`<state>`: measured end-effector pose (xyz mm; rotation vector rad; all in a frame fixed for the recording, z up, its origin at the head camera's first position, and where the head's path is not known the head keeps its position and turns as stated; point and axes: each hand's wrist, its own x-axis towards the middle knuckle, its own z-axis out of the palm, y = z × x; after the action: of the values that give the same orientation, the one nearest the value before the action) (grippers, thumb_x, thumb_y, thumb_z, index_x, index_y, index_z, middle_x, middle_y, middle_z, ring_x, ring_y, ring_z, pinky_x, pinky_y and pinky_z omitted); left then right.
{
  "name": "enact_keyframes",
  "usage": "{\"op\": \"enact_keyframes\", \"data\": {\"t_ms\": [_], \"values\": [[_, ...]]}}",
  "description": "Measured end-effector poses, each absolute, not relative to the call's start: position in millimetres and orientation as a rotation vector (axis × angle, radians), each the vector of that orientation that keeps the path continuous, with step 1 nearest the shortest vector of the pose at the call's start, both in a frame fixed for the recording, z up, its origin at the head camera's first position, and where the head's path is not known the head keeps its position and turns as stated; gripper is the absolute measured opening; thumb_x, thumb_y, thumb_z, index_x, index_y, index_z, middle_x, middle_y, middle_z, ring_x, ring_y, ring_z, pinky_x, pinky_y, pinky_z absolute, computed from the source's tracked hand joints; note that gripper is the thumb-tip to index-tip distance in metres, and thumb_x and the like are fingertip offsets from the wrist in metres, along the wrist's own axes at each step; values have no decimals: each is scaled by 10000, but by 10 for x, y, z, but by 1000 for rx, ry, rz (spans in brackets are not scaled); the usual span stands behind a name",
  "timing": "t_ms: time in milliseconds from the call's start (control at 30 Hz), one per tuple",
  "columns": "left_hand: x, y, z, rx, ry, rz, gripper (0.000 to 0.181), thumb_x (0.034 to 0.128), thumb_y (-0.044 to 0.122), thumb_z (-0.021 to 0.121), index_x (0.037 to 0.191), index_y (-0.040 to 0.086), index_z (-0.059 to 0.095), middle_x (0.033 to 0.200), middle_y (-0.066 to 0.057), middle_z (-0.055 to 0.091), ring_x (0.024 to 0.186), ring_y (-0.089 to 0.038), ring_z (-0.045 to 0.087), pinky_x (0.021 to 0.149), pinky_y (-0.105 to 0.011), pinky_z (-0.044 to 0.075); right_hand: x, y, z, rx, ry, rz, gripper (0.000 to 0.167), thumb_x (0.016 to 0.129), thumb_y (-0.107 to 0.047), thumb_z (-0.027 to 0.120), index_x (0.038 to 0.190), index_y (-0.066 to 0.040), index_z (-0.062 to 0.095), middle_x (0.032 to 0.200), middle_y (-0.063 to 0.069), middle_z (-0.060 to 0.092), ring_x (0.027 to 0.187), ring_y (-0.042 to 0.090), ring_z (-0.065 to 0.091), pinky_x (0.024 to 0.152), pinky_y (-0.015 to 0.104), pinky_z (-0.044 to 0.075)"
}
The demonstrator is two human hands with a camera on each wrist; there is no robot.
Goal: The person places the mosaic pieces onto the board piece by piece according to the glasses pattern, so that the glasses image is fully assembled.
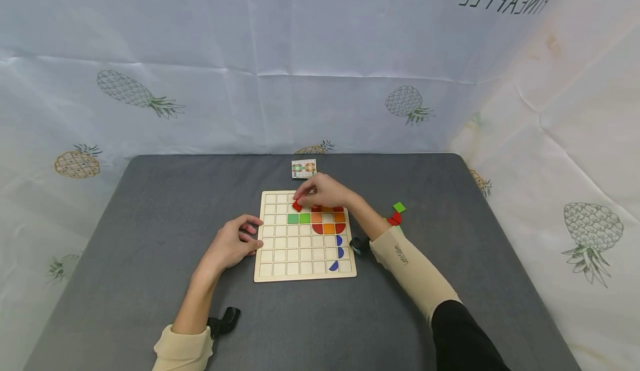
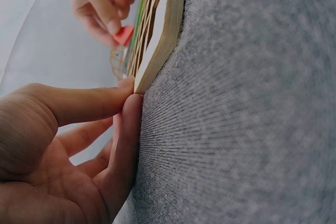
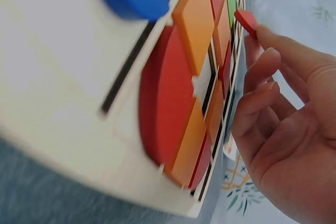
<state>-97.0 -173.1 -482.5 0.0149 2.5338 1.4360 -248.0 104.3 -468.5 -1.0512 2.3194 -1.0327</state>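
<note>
A pale wooden grid board lies on the table, its upper right part filled with red, orange and green tiles. My left hand holds the board's left edge; in the left wrist view, thumb and finger meet at its edge. Above the upper middle squares, my right hand pinches a small red piece between thumb and finger. Just below it on the board sit two green tiles. Several blue rounded pieces rest down the right side.
Behind the board stands a small pattern card. Loose green and red pieces lie right of the board, partly hidden by the right forearm. A pineapple-print cloth hangs behind the grey table.
</note>
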Motion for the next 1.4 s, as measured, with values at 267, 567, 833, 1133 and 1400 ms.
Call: {"op": "enact_keyframes", "data": {"t_ms": [267,567,833,1133,1400], "values": [[-978,-1735,-4822,21,2538,1434,434,925,-19,802,1338,-3,669,1103,-171,613,827,-183,700,693,-317,669,-2416,871,-4628,-1026,2369,-929,205,1074,-146,690,1212,-82,828,1175,96,829,806,107,625,757,208,500],[-981,-1735,-4818,27,2542,1436,431,923,-23,798,1334,-7,669,1095,-170,614,823,-177,699,687,-308,667,-2352,819,-4606,-1052,2387,-890,233,1075,-130,681,1258,-56,805,1164,106,831,821,127,681,732,207,508],[-980,-1736,-4825,26,2538,1438,432,924,-18,802,1334,-4,670,1102,-172,616,830,-175,703,691,-303,668,-2324,829,-4614,-1031,2395,-863,201,1061,-120,701,1218,-77,818,1111,84,830,748,88,659,695,199,512],[-978,-1727,-4836,19,2529,1445,437,925,-24,799,1341,-4,666,1106,-171,608,839,-178,690,689,-302,668,-2255,953,-4556,-1008,2408,-886,255,1062,-169,705,1287,-82,785,1228,114,793,742,152,717,735,224,584],[-970,-1734,-4835,27,2532,1449,441,922,-31,800,1342,-5,666,1106,-172,611,840,-182,687,688,-297,666,-2208,1278,-4437,-956,2459,-922,320,1053,-203,719,1339,-65,759,1316,134,768,820,241,765,745,267,618]]}}
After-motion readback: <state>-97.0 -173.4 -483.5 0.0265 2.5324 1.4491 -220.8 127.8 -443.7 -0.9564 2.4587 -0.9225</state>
